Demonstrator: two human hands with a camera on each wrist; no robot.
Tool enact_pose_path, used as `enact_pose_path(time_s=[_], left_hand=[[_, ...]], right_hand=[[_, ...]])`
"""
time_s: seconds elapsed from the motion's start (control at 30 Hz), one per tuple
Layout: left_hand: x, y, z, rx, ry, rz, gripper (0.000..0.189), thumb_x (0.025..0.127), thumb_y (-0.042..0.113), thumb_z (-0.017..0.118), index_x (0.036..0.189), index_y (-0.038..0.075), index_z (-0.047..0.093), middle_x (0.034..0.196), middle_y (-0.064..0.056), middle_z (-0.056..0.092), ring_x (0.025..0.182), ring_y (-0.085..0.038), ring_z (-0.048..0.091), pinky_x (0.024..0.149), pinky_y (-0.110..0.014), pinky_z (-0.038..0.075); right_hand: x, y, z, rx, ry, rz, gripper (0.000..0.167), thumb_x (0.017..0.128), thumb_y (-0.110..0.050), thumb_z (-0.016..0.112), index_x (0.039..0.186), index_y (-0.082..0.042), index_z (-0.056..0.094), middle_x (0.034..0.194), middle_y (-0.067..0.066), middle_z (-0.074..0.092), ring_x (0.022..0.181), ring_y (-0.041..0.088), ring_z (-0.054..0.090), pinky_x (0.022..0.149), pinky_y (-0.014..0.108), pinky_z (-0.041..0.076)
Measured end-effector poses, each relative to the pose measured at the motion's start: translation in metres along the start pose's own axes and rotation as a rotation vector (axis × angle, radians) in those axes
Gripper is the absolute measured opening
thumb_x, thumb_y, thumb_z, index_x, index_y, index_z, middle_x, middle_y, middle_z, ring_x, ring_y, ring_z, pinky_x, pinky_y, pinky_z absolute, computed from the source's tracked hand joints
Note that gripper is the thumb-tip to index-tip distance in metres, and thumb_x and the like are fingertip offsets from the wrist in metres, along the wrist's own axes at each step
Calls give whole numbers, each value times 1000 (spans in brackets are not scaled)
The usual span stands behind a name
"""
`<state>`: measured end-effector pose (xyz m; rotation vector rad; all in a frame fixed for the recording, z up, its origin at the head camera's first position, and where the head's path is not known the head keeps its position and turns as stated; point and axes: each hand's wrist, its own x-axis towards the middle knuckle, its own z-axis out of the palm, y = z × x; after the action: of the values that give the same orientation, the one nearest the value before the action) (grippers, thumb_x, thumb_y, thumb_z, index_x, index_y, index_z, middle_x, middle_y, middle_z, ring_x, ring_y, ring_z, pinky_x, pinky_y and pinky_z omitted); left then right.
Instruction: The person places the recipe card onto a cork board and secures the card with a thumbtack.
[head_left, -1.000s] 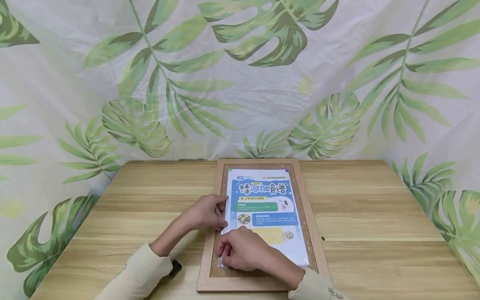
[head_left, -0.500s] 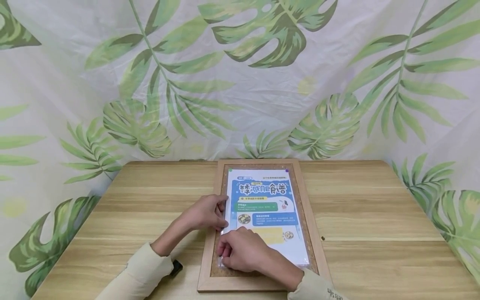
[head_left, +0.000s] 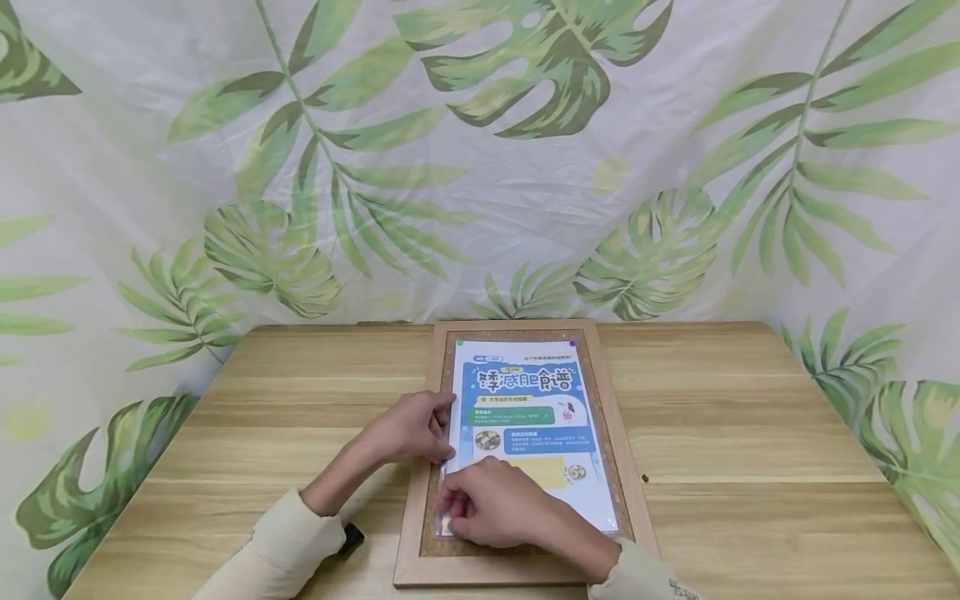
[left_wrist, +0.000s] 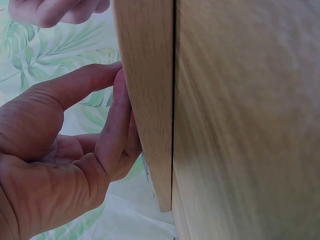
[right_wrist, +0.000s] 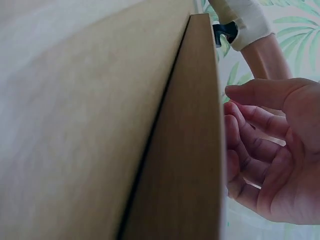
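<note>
A poster in a clear sleeve (head_left: 536, 500) lies on a framed corkboard (head_left: 491, 570), with a green pin (head_left: 460, 342) and a purple pin (head_left: 572, 342) at its far corners. My left hand (head_left: 411, 427) rests its fingertips and thumb along the sleeve's left edge. At the near left corner is my right hand (head_left: 501, 502), fingers bent, the thumb beside a small yellow pin (head_left: 447, 527). Thumb and index finger of that right hand (right_wrist: 280, 145) look slightly apart in the right wrist view. The frame's wooden edge (left_wrist: 147, 100) hides the left fingertips in the left wrist view.
The corkboard lies on a wood-grain table (head_left: 750, 433), against a leaf-print cloth (head_left: 525, 167). A tiny dark speck (head_left: 645, 478) lies right of the frame. A black object (head_left: 351, 539) shows by the left sleeve.
The right thumb has shifted slightly, and the yellow pin at the near left corner now shows. My left hand and the board have stayed in place.
</note>
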<state>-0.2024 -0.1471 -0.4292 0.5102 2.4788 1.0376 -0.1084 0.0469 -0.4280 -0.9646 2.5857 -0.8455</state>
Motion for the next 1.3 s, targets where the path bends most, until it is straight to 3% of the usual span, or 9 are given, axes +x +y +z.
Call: enact_pose_path(time_s=[0.23,0.47,0.87,1.3], left_hand=[[-1,1,0,-21,-1,-14,91,74,-8,88,154,-16,45,99,-10,65,75,-13,70,64,-26,66],[-2,2,0,-53,-15,-36,90,77,-10,88,155,-15,43,99,-12,63,74,-15,70,62,-27,66],[-2,2,1,-86,-23,-36,91,78,-12,87,156,-15,42,102,-13,61,74,-16,71,63,-29,67],[-3,4,1,-86,-22,-47,90,79,-12,87,157,-13,42,103,-13,60,74,-16,70,63,-29,68]], right_hand=[[-17,18,-16,69,57,16,10,90,-8,78,95,-17,78,76,-16,67,67,-8,56,64,11,52],[-36,39,-34,100,118,96,10,90,-5,76,94,-13,78,77,-12,66,69,-2,58,65,16,55],[-78,80,-62,77,216,207,6,93,-8,77,96,-13,77,81,-10,67,75,2,58,66,18,55],[-104,105,-74,60,238,258,4,95,-9,77,97,-13,75,81,-9,65,74,4,57,64,19,53]])
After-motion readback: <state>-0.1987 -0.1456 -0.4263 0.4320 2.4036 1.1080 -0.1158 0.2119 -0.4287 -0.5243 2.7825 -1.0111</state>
